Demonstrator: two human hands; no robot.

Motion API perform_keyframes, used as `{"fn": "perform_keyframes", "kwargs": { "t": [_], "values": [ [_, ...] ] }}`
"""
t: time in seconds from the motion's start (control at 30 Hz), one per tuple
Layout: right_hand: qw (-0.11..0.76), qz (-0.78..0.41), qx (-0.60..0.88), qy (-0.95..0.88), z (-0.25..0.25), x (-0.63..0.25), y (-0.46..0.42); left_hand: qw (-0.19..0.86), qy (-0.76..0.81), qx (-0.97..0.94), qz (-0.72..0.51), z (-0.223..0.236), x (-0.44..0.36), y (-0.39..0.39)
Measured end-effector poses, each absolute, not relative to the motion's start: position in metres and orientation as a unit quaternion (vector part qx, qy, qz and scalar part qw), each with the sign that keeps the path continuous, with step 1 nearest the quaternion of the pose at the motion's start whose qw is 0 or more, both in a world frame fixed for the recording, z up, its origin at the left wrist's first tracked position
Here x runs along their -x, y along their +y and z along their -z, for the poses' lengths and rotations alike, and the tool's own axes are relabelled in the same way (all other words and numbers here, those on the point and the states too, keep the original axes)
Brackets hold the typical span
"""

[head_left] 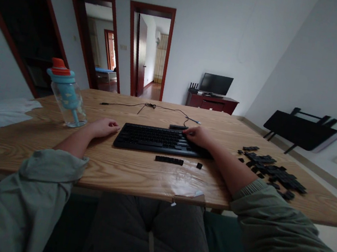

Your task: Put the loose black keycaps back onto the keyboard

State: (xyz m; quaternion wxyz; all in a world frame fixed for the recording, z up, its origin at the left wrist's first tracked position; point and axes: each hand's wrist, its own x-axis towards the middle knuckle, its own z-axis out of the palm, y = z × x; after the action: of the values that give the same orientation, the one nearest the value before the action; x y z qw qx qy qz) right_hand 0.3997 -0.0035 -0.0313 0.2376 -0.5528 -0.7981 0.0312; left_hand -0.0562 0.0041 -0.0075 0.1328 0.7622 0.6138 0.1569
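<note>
A black keyboard [154, 137] lies across the table in front of me, with rows of keys missing along parts of it. My right hand [198, 136] is over its upper right part, fingers pinched together; a small red spot shows at the fingertips, but what they hold, if anything, is hidden. Left of the keyboard, my left hand [104, 128] rests on the tabletop with its fingers curled in and nothing visible in them. A short row of black keycaps [168, 160] lies below the keyboard, and a single keycap [199, 166] sits to its right.
A pile of loose black keycaps [276, 171] spreads over the right of the table [122, 174]. At the left stand a water bottle [69, 97] and white tissue [7, 111]. A black cable [149, 105] runs behind the keyboard, near a dark bar [177, 127].
</note>
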Motion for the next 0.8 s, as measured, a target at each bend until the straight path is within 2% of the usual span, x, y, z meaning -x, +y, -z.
{"fn": "perform_keyframes", "kwargs": {
  "t": [0.8],
  "values": [
    [0.259, -0.057, 0.511, -0.817, 0.038, -0.405, 0.003, 0.137, 0.611, -0.763, -0.158, 0.008, 0.055, 0.004]
  ]
}}
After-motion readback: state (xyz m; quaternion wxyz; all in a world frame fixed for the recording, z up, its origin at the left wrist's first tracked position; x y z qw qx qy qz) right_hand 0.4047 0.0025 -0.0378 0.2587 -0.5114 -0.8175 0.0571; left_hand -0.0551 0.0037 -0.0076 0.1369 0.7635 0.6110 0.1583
